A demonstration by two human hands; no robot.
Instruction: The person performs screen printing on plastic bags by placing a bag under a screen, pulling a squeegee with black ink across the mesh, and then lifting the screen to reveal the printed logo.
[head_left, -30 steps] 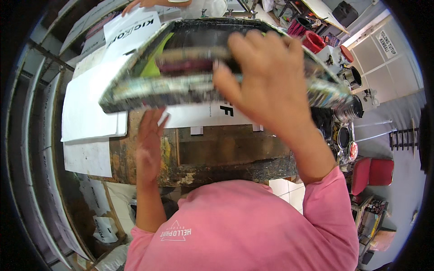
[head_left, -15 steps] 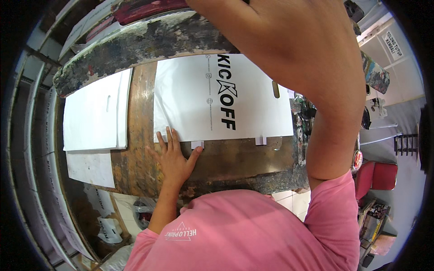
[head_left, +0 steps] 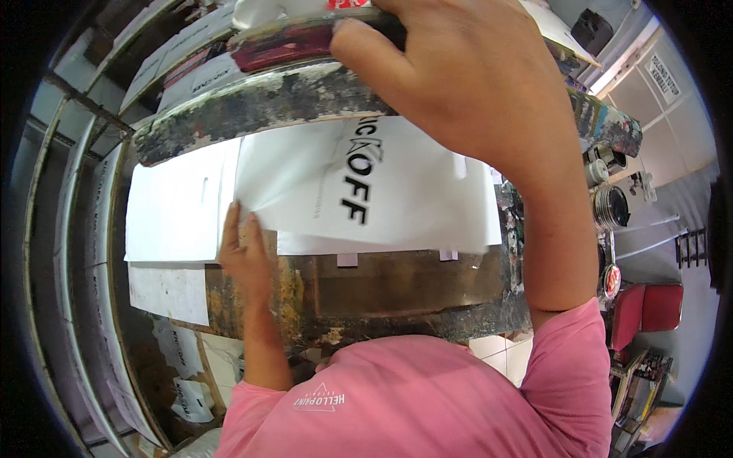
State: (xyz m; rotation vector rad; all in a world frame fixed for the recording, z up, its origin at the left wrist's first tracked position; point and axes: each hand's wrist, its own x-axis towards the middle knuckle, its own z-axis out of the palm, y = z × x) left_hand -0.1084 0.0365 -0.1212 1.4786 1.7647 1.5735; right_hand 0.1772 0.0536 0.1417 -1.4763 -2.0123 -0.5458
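White printed bag (head_left: 305, 187) is lifting off another white sheet (head_left: 305, 244) on the worktop (head_left: 298, 305), no longer lying flat as before; the left hand (head_left: 246, 248) is pinching its near-left corner; the right hand (head_left: 466, 84) is gripping the raised frame (head_left: 252, 107).

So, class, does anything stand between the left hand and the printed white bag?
Nothing visible does: the left hand has the near left corner of the printed white bag at its fingertips. The paint-stained frame hides the bag's far edge but does not come between them.
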